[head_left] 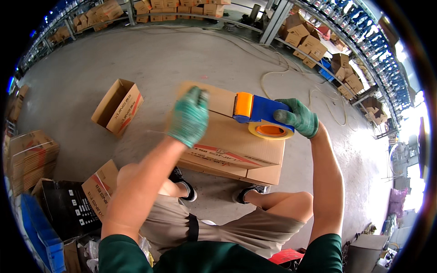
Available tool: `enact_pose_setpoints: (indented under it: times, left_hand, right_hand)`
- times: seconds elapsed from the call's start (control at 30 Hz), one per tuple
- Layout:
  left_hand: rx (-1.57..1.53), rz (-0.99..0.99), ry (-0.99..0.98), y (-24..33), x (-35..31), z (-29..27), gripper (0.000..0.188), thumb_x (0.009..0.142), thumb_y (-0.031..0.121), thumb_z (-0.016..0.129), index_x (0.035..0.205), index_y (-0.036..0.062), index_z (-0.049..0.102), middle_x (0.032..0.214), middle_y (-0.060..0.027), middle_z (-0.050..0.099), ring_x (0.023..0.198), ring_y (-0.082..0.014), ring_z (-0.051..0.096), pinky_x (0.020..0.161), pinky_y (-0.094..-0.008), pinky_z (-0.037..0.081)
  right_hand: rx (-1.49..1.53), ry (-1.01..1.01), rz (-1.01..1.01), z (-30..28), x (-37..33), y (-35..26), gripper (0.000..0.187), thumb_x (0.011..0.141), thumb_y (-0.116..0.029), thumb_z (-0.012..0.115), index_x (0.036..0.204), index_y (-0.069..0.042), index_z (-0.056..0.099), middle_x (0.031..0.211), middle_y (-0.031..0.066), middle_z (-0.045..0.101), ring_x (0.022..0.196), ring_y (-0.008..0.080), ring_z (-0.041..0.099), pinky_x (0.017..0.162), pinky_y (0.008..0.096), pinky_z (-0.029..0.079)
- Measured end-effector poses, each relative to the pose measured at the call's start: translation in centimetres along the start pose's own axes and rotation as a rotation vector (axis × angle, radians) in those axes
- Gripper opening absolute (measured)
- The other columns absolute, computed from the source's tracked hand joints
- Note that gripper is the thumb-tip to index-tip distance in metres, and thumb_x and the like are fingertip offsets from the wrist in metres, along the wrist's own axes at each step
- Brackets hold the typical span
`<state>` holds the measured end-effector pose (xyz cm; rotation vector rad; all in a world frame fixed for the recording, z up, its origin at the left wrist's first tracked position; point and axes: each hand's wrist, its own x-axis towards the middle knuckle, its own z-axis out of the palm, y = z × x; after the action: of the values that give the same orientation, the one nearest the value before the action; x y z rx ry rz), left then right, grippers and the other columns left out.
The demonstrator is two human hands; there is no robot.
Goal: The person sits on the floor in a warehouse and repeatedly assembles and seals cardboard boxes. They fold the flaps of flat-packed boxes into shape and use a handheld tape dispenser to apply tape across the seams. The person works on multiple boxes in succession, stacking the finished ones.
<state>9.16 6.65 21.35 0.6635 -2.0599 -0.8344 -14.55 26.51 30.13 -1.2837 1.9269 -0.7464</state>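
Taping apparently in hand: right hand (298,117) closed round blue tape dispenser (265,108), blurred left hand (189,117) curled, hold unclear; carton (227,134) beneath both probably calls for aligned tape next.

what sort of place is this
Probably a packing area in a workshop or warehouse: a strapped stack of flattened cartons stands at the left, more cartons sit on metal shelving, and the right hand holds a blue tape dispenser at a large carton.

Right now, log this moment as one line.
left hand: blurred, over large carton | right hand: holding blue tape dispenser | smaller open carton: on floor, left of large carton
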Motion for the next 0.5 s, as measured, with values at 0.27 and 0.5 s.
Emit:
enact_pose_setpoints:
  times: [0.27, 0.5]
  left_hand:
    - [-0.880, -0.915, 0.024, -10.2, 2.9, -6.6, 0.024, 0.106, 0.026, 0.048, 0.116, 0.0038, 0.050, 0.108, -0.0157, 0.064, 0.089, -0.0385, 0.072, 0.076, -0.0492, 0.064]
    - [-0.836, -0.968, -0.133, -14.7, -0.1, -2.2, 0.029, 0.101, 0.024, 0.061, 0.123, 0.0062, 0.054, 0.111, -0.0113, 0.066, 0.097, -0.0250, 0.065, 0.085, -0.0378, 0.057]
  right_hand:
    - [-0.132, -0.013, 0.094, 1.1, 2.6, -3.1, 0.064, 0.087, -0.056, 0.073, 0.113, 0.003, 0.071, 0.091, 0.0072, 0.071, 0.082, 0.0134, 0.063, 0.078, 0.0299, 0.053]
    - [-0.166, 0.012, 0.148, 1.2, 2.3, -2.9, 0.064, 0.086, -0.057, 0.074, 0.111, 0.002, 0.072, 0.088, 0.0074, 0.071, 0.078, 0.0146, 0.063, 0.075, 0.0308, 0.054]
